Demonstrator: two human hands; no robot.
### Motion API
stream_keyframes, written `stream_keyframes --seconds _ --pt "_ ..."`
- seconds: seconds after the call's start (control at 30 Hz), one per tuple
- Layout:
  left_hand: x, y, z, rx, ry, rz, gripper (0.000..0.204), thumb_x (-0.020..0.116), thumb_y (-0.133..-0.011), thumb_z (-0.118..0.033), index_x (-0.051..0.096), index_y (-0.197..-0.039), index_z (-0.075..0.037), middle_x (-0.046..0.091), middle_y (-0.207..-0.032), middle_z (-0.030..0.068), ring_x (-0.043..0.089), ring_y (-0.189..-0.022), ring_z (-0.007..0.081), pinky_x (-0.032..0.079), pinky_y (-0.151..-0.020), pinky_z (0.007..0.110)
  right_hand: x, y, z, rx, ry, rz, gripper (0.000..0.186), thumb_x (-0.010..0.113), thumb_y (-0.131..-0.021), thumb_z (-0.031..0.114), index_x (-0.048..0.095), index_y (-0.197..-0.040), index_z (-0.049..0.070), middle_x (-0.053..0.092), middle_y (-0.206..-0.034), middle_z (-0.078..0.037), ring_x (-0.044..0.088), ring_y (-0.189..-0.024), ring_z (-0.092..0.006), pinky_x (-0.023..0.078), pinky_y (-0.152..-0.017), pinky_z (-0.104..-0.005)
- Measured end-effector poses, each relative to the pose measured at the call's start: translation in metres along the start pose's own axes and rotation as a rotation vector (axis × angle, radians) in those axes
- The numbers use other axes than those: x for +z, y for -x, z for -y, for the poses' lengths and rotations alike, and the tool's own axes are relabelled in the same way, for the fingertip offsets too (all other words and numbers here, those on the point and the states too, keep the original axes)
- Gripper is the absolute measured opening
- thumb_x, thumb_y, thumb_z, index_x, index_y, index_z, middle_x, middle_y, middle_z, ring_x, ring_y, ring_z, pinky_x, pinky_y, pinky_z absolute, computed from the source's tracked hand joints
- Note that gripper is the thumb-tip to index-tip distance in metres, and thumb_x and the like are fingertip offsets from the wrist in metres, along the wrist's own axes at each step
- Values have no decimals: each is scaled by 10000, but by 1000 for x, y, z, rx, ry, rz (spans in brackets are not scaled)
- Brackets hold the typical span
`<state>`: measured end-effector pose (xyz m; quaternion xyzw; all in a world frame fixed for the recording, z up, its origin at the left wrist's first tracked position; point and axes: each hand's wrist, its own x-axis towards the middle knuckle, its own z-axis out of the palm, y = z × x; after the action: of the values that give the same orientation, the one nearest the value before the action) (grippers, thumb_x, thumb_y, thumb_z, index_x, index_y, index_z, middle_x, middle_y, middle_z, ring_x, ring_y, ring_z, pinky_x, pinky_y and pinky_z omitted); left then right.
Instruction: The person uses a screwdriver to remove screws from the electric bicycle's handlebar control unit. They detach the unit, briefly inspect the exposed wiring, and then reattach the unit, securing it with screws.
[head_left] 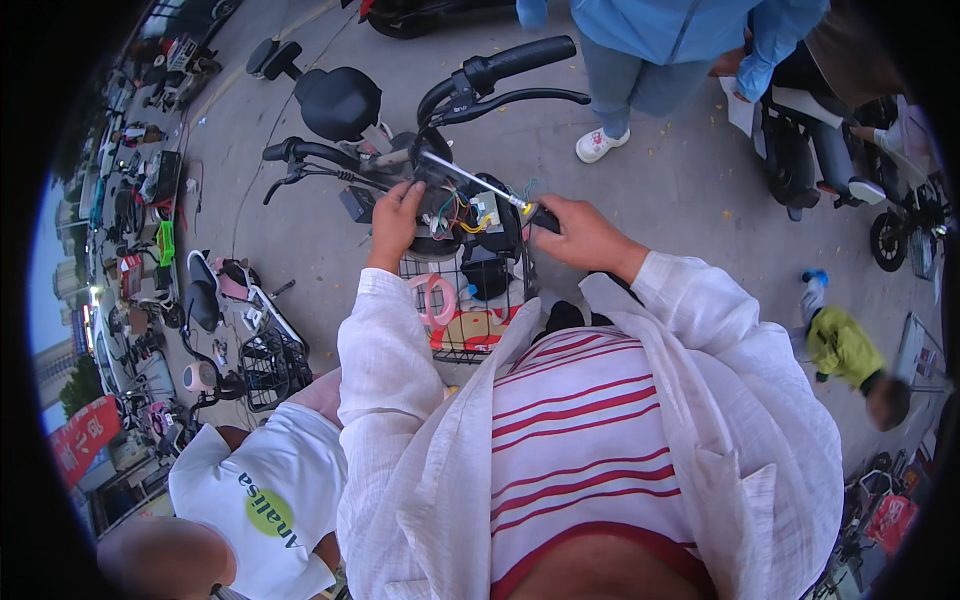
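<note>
My right hand (575, 232) is closed around the dark handle of a screwdriver (475, 180). Its long metal shaft slants up and left, with the tip at the handlebar stem of an electric bike. My left hand (397, 222) has its fingers bent together at the edge of the bike's opened dark front housing; what they pinch, if anything, is hidden. Between my hands, coloured wires (462, 210) and a pale box-like part (486, 212) lie exposed. The handlebar (520, 62) with its black grips and levers extends beyond. A wire basket (470, 335) sits just below, holding pink and red things.
Beyond the handlebar stands a person in a blue jacket (690, 35). Another person in a white shirt (265, 490) is close at my lower left. A small bike with a basket (272, 365) stands to the left. Parked scooters (815, 150) and a child in yellow-green (842, 345) are to the right.
</note>
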<state>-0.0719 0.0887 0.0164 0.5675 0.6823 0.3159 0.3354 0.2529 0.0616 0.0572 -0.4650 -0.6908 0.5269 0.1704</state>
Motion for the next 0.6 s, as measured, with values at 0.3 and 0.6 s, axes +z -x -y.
stream_keyframes --seconds 0.3,0.6 --pt "-21 2 -16 -109 9 138 436 602 -977 -338 651 -1160 55 719 -1033 149 650 -933 199 480 -865 304 -10 56 -26 -157 -321 -93 469 608 -877 115 529 -1332 33 612 -1161 -133 581 -1091 -204 427 -996 -325" --pt "-35 9 80 428 -629 100 383 484 -1019 -219 588 -1311 6 544 -1382 228 523 -1257 383 387 -1075 401 15 20 -41 -135 -14 -246 469 695 -781 280 604 -1185 60 651 -1082 -190 625 -997 -387 499 -860 -459"
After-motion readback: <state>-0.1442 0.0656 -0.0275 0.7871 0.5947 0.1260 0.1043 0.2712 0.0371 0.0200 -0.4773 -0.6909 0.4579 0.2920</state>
